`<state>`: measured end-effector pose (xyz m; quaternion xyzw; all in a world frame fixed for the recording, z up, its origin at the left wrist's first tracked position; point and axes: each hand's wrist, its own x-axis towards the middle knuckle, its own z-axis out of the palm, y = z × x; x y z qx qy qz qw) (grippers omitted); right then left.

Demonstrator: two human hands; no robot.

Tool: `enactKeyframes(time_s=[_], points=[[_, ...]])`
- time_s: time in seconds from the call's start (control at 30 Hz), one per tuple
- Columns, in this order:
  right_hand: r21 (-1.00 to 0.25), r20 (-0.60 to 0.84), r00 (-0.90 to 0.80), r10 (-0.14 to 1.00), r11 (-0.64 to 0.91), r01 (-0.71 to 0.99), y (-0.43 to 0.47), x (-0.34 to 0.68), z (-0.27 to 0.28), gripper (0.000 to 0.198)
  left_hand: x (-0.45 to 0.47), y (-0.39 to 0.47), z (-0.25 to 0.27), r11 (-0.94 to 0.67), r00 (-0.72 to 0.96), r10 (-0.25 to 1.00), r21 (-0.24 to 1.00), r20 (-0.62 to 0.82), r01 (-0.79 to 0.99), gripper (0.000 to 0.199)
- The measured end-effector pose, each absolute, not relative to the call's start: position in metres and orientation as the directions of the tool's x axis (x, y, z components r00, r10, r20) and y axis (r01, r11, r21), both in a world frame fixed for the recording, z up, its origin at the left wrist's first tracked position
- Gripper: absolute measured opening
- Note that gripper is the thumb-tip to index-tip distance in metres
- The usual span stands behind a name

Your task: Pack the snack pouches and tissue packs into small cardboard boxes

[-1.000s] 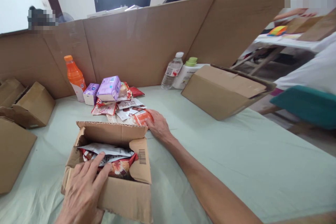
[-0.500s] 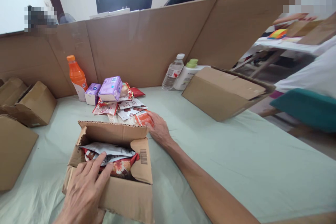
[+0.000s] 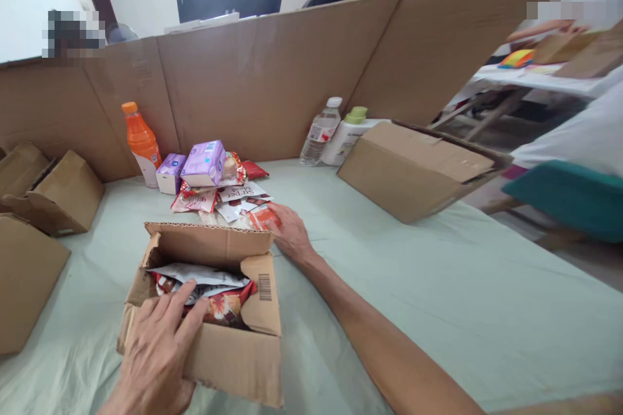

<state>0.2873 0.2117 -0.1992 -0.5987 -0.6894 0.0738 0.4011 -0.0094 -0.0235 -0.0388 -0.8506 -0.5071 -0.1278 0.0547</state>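
An opened cardboard box stands before me with several snack packets inside, among them a silver-white pouch and a red pack. My left hand lies over the box's front edge, fingers stretched out onto the packets. Beyond the box, my right hand has its fingers closed on an orange-and-white packet at the near right of a pile; its fingertips are partly hidden. White sachets with dark print lie beside that packet. Two purple tissue packs sit at the pile's back left.
An orange drink bottle stands behind the pile. A clear water bottle and a white bottle with green cap stand near a tilted cardboard box. More boxes are left; a cardboard wall closes the back.
Very little differs. My right hand has shifted slightly left on the orange-and-white packet, and the view has moved a touch. My left hand stays on the box.
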Motion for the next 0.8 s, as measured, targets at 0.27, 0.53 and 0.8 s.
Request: enactKeyframes(time_s=[0.27,0.53,0.8], points=[[-0.589,0.51,0.085,0.856,0.276,0.759,0.215,0.289,-0.203,0.037,-0.011,-0.021,-0.042,-0.521,0.491,0.81,0.011,0.32,0.853,0.081],[-0.508,0.517,0.105,0.85,0.205,0.836,0.199,0.277,-0.196,0.037,-0.012,-0.025,-0.048,-0.485,0.448,0.843,0.062,0.296,0.872,0.084],[-0.35,0.522,-0.052,0.851,0.269,0.898,0.173,0.256,-0.185,0.032,-0.011,-0.025,-0.049,-0.475,0.435,0.848,0.072,0.302,0.877,0.086]])
